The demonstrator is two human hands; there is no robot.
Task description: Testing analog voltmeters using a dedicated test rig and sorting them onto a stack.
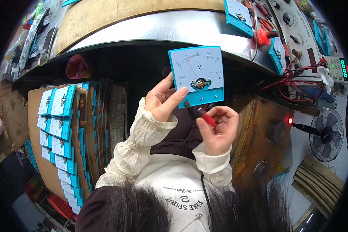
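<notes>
While the left hand [164,101] grasps a blue-framed meter [198,72] before the near edge of the counter [158,29], the right hand [219,132] pinches a red-sleeved clip [209,120] by the meter's base; seemingly lead-connecting, calling for steadiness.

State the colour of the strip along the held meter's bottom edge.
The strip is bright turquoise-blue, shown best in the head view.

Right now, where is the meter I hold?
In the head view, just right of upper centre, the meter is in your left hand, above your right hand.
</notes>
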